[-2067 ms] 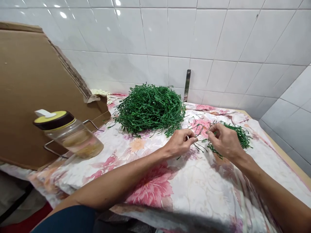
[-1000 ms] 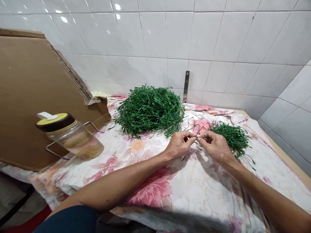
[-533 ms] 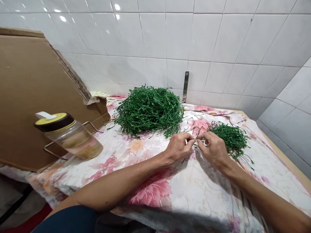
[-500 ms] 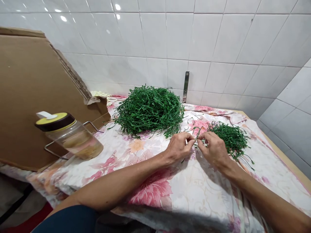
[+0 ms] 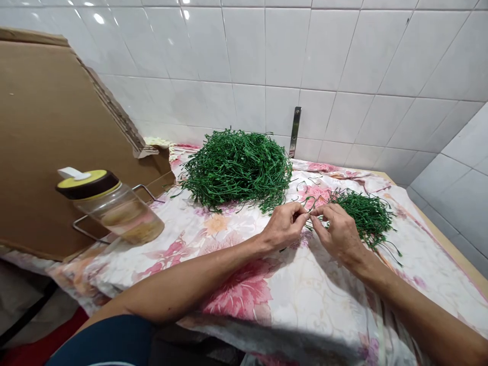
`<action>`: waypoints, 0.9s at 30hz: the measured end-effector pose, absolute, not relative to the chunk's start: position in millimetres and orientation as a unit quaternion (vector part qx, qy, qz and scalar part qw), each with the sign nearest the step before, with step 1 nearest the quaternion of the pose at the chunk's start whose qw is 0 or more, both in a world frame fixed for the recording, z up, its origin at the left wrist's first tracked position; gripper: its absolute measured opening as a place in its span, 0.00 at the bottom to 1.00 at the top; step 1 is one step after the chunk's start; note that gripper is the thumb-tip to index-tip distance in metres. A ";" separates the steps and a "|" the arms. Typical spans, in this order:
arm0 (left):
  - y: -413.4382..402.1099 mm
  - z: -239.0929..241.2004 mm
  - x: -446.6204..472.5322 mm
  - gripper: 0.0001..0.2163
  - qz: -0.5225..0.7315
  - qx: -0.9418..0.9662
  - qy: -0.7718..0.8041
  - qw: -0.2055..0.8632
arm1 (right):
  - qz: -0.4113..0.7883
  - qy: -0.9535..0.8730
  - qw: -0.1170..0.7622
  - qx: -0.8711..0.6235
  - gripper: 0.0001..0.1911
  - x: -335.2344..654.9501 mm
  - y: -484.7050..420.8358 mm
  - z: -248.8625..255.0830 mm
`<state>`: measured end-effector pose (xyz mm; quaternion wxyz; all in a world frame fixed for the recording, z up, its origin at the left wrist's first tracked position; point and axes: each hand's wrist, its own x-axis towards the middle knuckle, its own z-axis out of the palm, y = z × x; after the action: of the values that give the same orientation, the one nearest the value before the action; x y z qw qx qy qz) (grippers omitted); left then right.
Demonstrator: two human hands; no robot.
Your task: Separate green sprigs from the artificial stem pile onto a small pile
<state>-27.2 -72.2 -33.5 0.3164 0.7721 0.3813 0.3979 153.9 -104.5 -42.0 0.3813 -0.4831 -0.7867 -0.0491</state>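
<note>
My left hand and my right hand meet fingertip to fingertip over a flowered cloth, both pinched on a thin green plastic stem between them. A big heap of the same green stems lies behind my left hand. Just right of my right hand sits a smaller pile of green stems. A few loose stems are scattered between the two piles.
A clear jar with a yellow and brown lid lies tilted on a wire stand at the left. Behind it leans a large brown cardboard sheet. White tiled walls close the back and right; the table's wooden edge shows at right.
My right hand came in from the small pile to meet my left hand, and the two now pinch a stem together. The camera shifted slightly.
</note>
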 end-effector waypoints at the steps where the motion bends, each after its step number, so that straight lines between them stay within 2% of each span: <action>1: -72.2 -33.8 -26.3 0.09 0.400 0.761 0.383 0.339 | -0.051 -0.786 0.380 -0.485 0.04 154.8 -104.3 -42.1; 7: -70.9 -39.6 -22.4 0.08 0.401 0.721 0.387 0.412 | -0.056 -0.787 0.365 -0.495 0.04 152.6 -104.1 -41.9; 12: -76.0 -41.4 -21.3 0.07 0.411 0.720 0.396 0.395 | -0.042 -0.756 0.361 -0.545 0.05 157.4 -93.7 -40.5; 15: -76.8 -38.6 -21.8 0.08 0.397 0.727 0.390 0.402 | -0.044 -0.703 0.388 -0.595 0.06 170.8 -89.5 -29.3; 21: -62.7 -33.7 -24.6 0.15 0.386 0.638 0.385 0.543 | -0.168 -0.678 0.435 -0.568 0.07 197.6 -92.1 -3.0; 27: -61.0 -34.7 -23.5 0.18 0.361 0.571 0.399 0.620 | -0.176 -0.714 0.367 -0.570 0.07 210.2 -93.4 1.4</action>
<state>-23.5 -61.0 -34.7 0.6199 0.5713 0.3990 0.3606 210.2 -93.4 1.4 0.3674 -0.5698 -0.7136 -0.1764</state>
